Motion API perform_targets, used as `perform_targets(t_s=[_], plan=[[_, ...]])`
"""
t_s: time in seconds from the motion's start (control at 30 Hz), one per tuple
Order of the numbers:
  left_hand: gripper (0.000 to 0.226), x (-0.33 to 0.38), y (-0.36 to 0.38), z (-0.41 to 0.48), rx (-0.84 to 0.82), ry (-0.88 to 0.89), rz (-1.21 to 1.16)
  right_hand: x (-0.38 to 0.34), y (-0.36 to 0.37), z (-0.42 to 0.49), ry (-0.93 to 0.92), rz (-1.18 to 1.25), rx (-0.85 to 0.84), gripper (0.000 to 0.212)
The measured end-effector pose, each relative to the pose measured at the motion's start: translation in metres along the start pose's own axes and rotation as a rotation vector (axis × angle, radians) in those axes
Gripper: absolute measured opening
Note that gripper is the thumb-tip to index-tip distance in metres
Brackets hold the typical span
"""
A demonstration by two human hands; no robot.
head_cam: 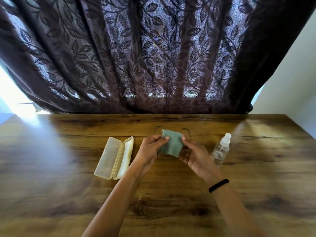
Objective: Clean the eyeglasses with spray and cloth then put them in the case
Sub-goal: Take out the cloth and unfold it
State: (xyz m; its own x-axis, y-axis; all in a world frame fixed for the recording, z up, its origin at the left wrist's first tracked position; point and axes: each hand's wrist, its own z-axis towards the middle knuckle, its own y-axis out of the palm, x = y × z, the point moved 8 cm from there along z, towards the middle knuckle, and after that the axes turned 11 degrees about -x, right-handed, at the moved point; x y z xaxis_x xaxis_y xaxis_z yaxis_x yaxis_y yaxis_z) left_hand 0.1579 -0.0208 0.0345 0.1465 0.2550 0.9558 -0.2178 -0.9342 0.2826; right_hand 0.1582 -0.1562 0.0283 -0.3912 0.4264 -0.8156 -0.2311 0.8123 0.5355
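Note:
Both hands meet above the middle of the table. My left hand (150, 149) pinches a grey-green cloth (171, 144) between thumb and fingers. My right hand (193, 155) holds the eyeglasses (187, 131), whose thin dark temples stick out behind the cloth; the lenses are mostly hidden by the cloth and fingers. A cream eyeglass case (113, 158) lies open to the left of my left hand. A clear spray bottle (220, 149) with a white nozzle stands just to the right of my right hand.
The wooden table (68, 194) stretches wide on both sides. A dark leaf-patterned curtain (153, 57) hangs behind its far edge. A white wall (294, 82) rises at the right. Bright light enters at the far left.

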Motion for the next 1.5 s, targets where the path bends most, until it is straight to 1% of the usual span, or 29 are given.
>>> perform_targets(t_s=[0.03, 0.13, 0.3, 0.4, 0.5, 0.57, 0.67, 0.73, 0.8, 0.87, 0.9, 1.0, 1.03, 1.13, 1.2, 1.33, 1.5], plan=[[0.025, 0.0, 0.001, 0.0, -0.005, 0.005, -0.002, 0.004, 0.001, 0.0, 0.027, 0.0, -0.025, 0.035], [0.031, 0.002, 0.003, -0.001, -0.029, 0.025, 0.022, 0.008, 0.006, -0.001, 0.05, -0.013, -0.091, 0.032], [0.024, 0.008, -0.002, -0.002, -0.011, 0.05, 0.071, -0.005, 0.004, 0.001, -0.099, -0.162, -0.042, 0.021], [0.02, 0.014, -0.002, -0.004, -0.003, 0.068, 0.067, -0.012, 0.006, -0.001, -0.18, -0.22, -0.05, 0.017], [0.039, 0.017, -0.001, -0.005, 0.001, 0.078, 0.068, -0.015, 0.009, -0.003, -0.205, -0.252, -0.067, 0.024], [0.04, 0.016, 0.001, -0.006, -0.007, 0.064, 0.058, -0.015, 0.009, -0.002, -0.199, -0.236, -0.056, 0.024], [0.026, 0.008, -0.002, -0.007, 0.008, -0.006, -0.007, -0.012, 0.004, 0.0, -0.171, -0.156, -0.013, 0.024], [0.025, 0.005, -0.004, -0.008, 0.017, -0.036, -0.012, -0.009, 0.001, 0.001, -0.151, -0.078, -0.005, 0.023], [0.031, 0.006, -0.004, -0.007, 0.027, -0.023, 0.005, -0.008, -0.001, 0.001, -0.143, -0.023, -0.017, 0.02], [0.043, 0.009, -0.004, -0.007, 0.021, 0.011, 0.058, -0.006, -0.001, 0.002, -0.141, 0.01, -0.03, 0.033], [0.043, 0.01, -0.003, -0.006, 0.017, 0.027, 0.072, -0.005, -0.001, 0.003, -0.128, 0.02, -0.033, 0.037], [0.035, 0.01, -0.003, -0.004, 0.024, 0.063, 0.064, 0.005, 0.001, 0.005, -0.052, 0.081, -0.036, 0.026], [0.034, 0.01, -0.002, -0.004, 0.027, 0.07, 0.066, 0.009, 0.002, 0.005, -0.024, 0.104, -0.037, 0.026], [0.032, 0.009, 0.0, -0.003, 0.048, 0.09, 0.088, 0.015, 0.002, 0.005, 0.013, 0.138, -0.019, 0.032], [0.03, 0.009, -0.002, -0.003, 0.091, 0.095, 0.111, 0.015, 0.0, 0.006, 0.012, 0.138, 0.013, 0.03], [0.027, 0.006, -0.005, -0.004, 0.11, 0.08, 0.121, 0.009, -0.004, 0.008, -0.045, 0.175, 0.064, 0.014], [0.027, -0.004, -0.001, -0.003, 0.093, 0.026, 0.083, 0.006, -0.001, 0.007, -0.099, 0.238, 0.05, 0.013]])
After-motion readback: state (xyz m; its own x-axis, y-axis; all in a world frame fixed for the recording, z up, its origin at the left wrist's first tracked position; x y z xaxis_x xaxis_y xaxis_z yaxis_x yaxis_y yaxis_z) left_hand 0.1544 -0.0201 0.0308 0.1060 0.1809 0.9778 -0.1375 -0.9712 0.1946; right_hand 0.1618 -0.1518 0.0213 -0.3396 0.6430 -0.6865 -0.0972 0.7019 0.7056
